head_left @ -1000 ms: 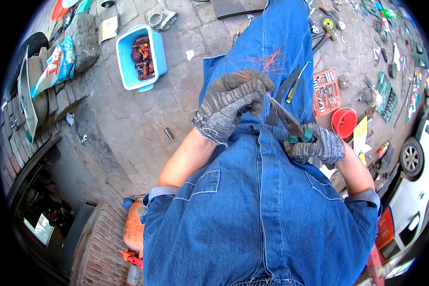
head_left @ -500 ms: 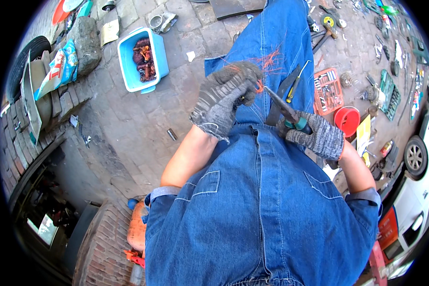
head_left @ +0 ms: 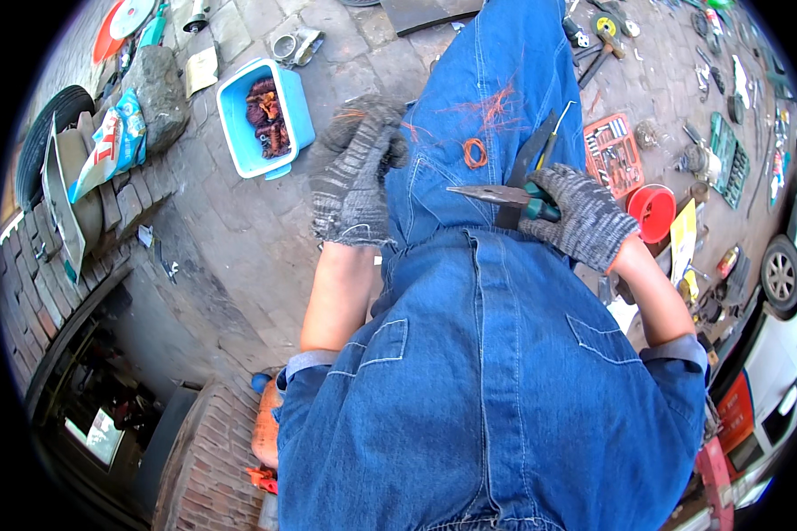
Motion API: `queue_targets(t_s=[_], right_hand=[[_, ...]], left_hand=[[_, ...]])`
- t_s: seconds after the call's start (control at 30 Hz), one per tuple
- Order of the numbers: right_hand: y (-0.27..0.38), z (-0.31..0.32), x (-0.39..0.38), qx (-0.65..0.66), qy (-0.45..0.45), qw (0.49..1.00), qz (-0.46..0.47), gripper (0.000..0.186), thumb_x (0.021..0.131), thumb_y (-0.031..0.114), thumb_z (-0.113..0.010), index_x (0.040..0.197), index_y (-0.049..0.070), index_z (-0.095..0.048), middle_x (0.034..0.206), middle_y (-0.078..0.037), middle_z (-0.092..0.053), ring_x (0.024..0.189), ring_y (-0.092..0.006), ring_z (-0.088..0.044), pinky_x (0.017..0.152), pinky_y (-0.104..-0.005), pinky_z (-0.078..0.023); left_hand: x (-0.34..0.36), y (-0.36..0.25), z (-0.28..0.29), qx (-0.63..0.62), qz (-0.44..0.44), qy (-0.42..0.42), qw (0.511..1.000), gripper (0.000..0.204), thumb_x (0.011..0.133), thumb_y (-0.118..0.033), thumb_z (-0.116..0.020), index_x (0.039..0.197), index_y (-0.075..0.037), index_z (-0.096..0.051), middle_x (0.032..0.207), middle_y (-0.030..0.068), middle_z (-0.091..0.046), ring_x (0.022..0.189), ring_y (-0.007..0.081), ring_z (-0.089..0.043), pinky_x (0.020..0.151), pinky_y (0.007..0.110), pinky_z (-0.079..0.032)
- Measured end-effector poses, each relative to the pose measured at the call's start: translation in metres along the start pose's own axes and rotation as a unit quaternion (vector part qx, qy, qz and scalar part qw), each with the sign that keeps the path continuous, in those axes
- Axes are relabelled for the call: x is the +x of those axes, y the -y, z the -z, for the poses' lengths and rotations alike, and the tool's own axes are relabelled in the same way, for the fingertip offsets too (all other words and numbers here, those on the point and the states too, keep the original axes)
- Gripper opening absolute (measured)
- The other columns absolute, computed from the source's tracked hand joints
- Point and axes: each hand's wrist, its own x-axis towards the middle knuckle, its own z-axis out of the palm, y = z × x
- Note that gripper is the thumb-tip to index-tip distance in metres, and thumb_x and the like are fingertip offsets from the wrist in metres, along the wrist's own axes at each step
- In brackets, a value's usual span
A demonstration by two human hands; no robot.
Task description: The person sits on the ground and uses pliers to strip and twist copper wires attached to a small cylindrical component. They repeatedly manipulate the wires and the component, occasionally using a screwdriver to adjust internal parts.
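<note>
My gloved left hand point(head_left: 359, 164) is raised left of the jeans, fingers curled, with thin orange strands near its fingertips; what they grip is unclear. My gloved right hand point(head_left: 576, 217) grips green-handled pliers point(head_left: 487, 193), their jaws pointing left. On my denim-covered thigh lie a small orange wire loop point(head_left: 475, 153) and loose orange strands point(head_left: 496, 108). A dark flat tool point(head_left: 533, 142) and a thin yellow tool point(head_left: 553, 137) lie just above my right hand.
A blue plastic tub point(head_left: 298, 115) of copper pieces sits on the paving. To the right are an orange socket case point(head_left: 613, 155), red bucket point(head_left: 652, 212), green tool case point(head_left: 726, 168) and white car point(head_left: 766, 372). A tyre point(head_left: 49, 128) and stone block point(head_left: 155, 88) stand left.
My left hand has moved left and up, uncovering the orange loop on the thigh. The pliers have swung from pointing up-left to nearly horizontal.
</note>
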Motion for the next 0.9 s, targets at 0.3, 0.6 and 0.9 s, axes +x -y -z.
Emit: queue_targets(t_s=[0.3,0.6,0.9], right_hand=[[-0.020,-0.024,0.029,-0.051,-0.021,0.997,0.045,0.048,0.076,0.031,-0.068,0.114,0.004,-0.056,0.106,-0.017,-0.057,0.101,-0.0318,-0.055,0.091,-0.0400,-0.043],[-0.005,-0.006,0.034,0.347,-0.065,0.935,-0.021,0.029,0.088,0.025,-0.060,0.107,0.003,-0.063,0.102,-0.008,-0.064,0.097,-0.0185,-0.060,0.086,-0.0300,-0.047],[0.060,0.006,0.059,0.488,-0.119,0.861,0.072,0.023,0.080,0.021,-0.070,0.090,0.001,-0.065,0.078,-0.006,-0.066,0.072,-0.0120,-0.061,0.066,-0.0273,-0.049]], left_hand=[[0.001,-0.001,-0.001,0.013,-0.032,-0.003,0.999,0.020,0.085,-0.012,-0.064,0.100,0.001,-0.063,0.080,0.0077,-0.063,0.064,0.0138,-0.058,0.054,0.025,-0.045],[0.003,0.003,-0.006,-0.018,-0.045,0.100,0.994,0.018,0.085,-0.010,-0.064,0.099,0.001,-0.064,0.091,0.0119,-0.063,0.065,0.0158,-0.059,0.054,0.027,-0.046],[-0.012,0.000,-0.023,0.043,-0.054,0.098,0.993,0.010,0.081,-0.003,-0.066,0.090,0.001,-0.067,0.094,0.0082,-0.063,0.078,0.0133,-0.059,0.065,0.025,-0.048]])
